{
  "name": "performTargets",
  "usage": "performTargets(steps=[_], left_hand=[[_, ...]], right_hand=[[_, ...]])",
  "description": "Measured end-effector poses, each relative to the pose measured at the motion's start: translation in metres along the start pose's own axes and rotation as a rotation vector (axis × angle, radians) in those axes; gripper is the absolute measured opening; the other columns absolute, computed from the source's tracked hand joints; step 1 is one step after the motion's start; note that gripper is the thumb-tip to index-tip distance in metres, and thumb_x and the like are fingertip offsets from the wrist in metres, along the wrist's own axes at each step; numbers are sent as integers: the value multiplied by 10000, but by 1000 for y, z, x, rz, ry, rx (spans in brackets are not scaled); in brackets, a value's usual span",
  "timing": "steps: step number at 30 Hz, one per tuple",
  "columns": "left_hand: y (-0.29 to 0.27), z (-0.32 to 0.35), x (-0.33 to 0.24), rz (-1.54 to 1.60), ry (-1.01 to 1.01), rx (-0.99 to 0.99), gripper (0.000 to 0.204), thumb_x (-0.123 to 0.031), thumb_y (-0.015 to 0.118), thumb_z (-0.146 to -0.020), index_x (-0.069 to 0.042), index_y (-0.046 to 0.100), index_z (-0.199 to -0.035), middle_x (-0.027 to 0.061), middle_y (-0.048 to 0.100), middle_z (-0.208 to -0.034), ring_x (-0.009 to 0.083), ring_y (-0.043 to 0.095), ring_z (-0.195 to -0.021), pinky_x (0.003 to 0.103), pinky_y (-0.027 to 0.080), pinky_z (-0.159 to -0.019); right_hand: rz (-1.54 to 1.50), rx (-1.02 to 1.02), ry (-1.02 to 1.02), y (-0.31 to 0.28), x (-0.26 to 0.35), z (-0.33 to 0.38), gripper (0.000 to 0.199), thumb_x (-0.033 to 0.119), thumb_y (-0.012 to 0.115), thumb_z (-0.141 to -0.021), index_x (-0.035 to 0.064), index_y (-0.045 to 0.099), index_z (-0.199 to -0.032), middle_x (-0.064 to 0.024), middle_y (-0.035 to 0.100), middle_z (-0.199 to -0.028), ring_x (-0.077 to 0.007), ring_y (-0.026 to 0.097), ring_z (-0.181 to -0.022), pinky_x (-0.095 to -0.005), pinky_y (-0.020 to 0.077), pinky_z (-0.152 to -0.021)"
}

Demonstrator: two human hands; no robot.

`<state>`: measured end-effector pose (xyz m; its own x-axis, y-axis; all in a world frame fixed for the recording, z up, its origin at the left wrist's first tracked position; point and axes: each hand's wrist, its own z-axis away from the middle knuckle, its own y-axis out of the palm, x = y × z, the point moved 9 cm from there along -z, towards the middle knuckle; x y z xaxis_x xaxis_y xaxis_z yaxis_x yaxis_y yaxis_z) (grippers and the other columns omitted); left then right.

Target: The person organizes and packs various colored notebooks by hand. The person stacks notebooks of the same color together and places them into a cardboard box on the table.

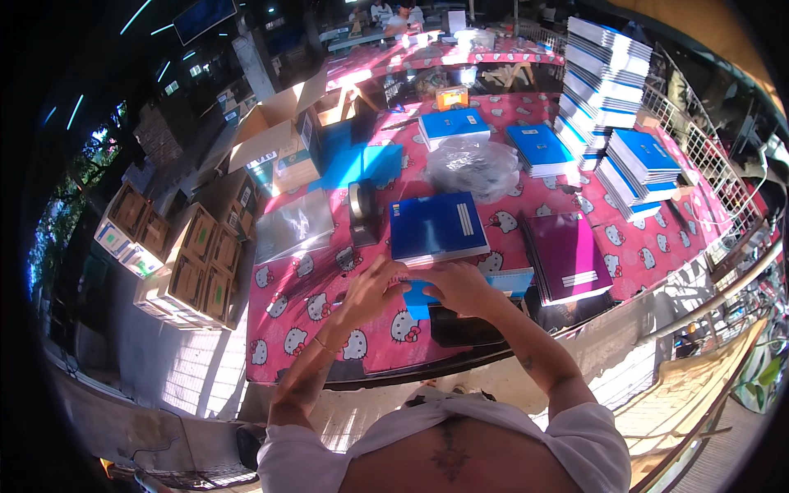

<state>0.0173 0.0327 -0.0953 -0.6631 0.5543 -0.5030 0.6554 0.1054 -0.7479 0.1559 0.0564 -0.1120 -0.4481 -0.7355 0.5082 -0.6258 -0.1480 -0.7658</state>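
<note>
A stack of dark blue notebooks (436,226) lies before me on the pink patterned tablecloth (362,345). My left hand (376,283) is at its near left corner, fingers bent and drawn together. Beside it my right hand (454,287) reaches in along the near edge, its fingers also closed and almost meeting the left ones. What the fingertips pinch is hidden. Light blue sheet material (417,302) shows under and between both hands. Right of them lies a light blue booklet (511,282) over a dark box-like thing (464,329). Purple notebooks (567,255) are stacked farther right.
A tape dispenser (362,214) and clear plastic sleeves (294,223) lie left. Crumpled plastic (472,168) sits beyond the notebooks. A tall notebook pile (600,90) rises at the far right. Cardboard boxes (197,267) stand left of the table; people (399,20) are in the distance.
</note>
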Motion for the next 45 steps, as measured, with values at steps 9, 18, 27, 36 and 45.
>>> performTargets(steps=[9, 18, 27, 36, 45], left_hand=[[28, -8, -10, -513, -35, 36, 641, -447, 535, -982, 2, 436, -1428, 214, 476, -1395, 401, 520, -1184, 535, 415, -938], [51, -7, 3, -712, -113, -89, 847, -591, 401, -982, 72, 298, -1498, 273, 269, -1575, 433, 234, -1476, 662, 91, -1154], [60, 13, 10, -721, -80, -248, 887, -617, 326, -993, 115, 261, -1490, 336, 259, -1553, 478, 243, -1460, 656, 146, -1142], [92, 54, -3, -566, -8, -194, 864, -620, 325, -989, 92, 314, -1477, 324, 292, -1542, 457, 265, -1459, 660, 173, -1132], [49, -6, -13, -491, 11, 233, 359, -351, 637, -932, -70, 612, -1155, 117, 609, -1194, 282, 535, -1234, 660, 218, -1133]], right_hand=[[192, -106, 48, -11, -13, 12, 255, 218, 631, -896, 234, 697, -1142, -111, 701, -783, -320, 693, -712, -463, 544, -623], [233, -97, 99, -5, -10, 16, 278, 223, 620, -899, 238, 674, -1171, -114, 685, -728, -323, 689, -660, -456, 542, -575], [231, -86, 101, -5, -6, 17, 231, 210, 619, -889, 216, 701, -1106, -101, 690, -744, -317, 696, -697, -456, 544, -596], [204, 4, 110, -12, 5, 22, 353, 239, 655, -890, 181, 622, -1236, -124, 704, -843, -306, 706, -787, -453, 551, -659], [311, 120, 112, -43, -34, 39, 291, 266, 716, -846, 184, 677, -1121, -86, 725, -905, -319, 711, -815, -467, 554, -696]])
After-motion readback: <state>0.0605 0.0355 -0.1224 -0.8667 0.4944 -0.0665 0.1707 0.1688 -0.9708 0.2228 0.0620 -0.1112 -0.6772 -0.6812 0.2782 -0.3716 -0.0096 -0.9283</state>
